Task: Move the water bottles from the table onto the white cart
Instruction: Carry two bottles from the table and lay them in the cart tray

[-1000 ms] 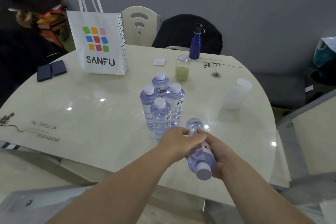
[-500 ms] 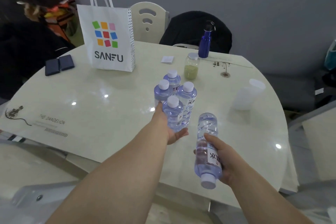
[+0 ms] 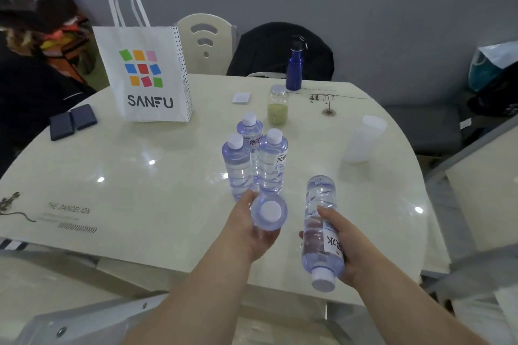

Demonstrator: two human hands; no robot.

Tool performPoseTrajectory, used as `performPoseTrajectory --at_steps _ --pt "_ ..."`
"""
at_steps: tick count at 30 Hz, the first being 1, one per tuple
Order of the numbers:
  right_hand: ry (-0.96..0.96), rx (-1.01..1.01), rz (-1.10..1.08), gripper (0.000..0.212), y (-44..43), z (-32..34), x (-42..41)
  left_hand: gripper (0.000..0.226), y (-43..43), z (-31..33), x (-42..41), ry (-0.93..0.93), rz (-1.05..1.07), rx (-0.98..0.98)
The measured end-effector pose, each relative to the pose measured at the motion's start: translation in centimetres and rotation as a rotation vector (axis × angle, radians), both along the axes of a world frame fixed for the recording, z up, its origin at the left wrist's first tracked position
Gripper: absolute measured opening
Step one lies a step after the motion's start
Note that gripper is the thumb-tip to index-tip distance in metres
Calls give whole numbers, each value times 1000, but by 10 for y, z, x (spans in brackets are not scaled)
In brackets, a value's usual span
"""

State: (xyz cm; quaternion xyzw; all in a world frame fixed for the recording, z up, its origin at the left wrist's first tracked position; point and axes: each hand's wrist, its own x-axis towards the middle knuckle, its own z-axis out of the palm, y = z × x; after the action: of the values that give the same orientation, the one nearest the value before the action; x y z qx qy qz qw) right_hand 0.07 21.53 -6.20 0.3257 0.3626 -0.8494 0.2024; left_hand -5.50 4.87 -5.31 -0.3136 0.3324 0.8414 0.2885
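Note:
Three clear water bottles with white caps stand close together mid-table: one on the left [image 3: 236,165], one on the right [image 3: 272,164], one behind [image 3: 249,127]. My left hand [image 3: 249,232] grips a fourth bottle [image 3: 269,211] lifted off the table and tipped so its cap faces me. My right hand [image 3: 349,249] holds a fifth bottle [image 3: 321,230] tilted, cap towards me, over the table's near edge. The white cart is hard to identify; a pale frame part [image 3: 70,322] shows at the bottom left.
On the cream oval table [image 3: 126,176] stand a white SANFU bag [image 3: 145,73], two dark wallets [image 3: 73,120], a jar of green powder [image 3: 277,105], a blue flask [image 3: 294,67] and a frosted cup [image 3: 364,140]. Chairs stand behind and at the right.
My left hand closed on the front bottle of the group, lifted it and tipped it towards me. My right hand kept its bottle and drew it slightly right.

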Motion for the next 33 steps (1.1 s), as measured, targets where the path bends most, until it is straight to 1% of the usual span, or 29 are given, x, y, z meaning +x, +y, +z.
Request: performPoseTrajectory --at_steps 3,5,7,9,10,11,12,13,15,16,18,19,22,24,28,30,33 --pt "34 -29 9 31 -3 13 7 7 -4 6 19 63 -72 36" --pt "54 23 15 39 -4 23 13 12 -10 16 29 117 -110 91" --pt "81 99 7 50 -5 34 23 17 -16 27 38 150 -138 218" --pt "115 146 -9 59 -7 44 33 53 -20 39 45 224 -174 323" --pt "135 151 -27 58 -8 50 40 68 -21 44 48 286 -196 312" --pt "157 148 -45 55 -8 56 48 74 -22 51 51 355 -233 304" --pt "177 145 -59 53 -8 62 56 73 -22 57 54 408 -271 306" --pt "195 153 -71 54 -9 68 64 71 -20 63 57 418 -312 316" --pt "222 200 -110 65 -10 80 82 75 -15 74 64 387 -393 317" --pt "235 226 -131 71 -10 85 89 73 -12 76 67 371 -432 317" --pt "270 255 -155 81 -8 95 109 49 -2 79 77 393 -508 306" --pt "286 257 -160 82 -6 98 117 41 3 78 82 426 -545 305" --pt "316 271 -216 66 3 107 149 37 21 73 101 490 -665 317" --pt "324 226 -259 60 12 113 171 35 36 74 116 487 -708 332" --pt "298 174 -356 65 38 113 215 35 76 75 151 419 -784 338" --pt "267 195 -389 71 57 109 238 33 98 78 170 428 -824 324" --pt "238 238 -436 73 92 103 273 36 136 82 196 415 -887 290"
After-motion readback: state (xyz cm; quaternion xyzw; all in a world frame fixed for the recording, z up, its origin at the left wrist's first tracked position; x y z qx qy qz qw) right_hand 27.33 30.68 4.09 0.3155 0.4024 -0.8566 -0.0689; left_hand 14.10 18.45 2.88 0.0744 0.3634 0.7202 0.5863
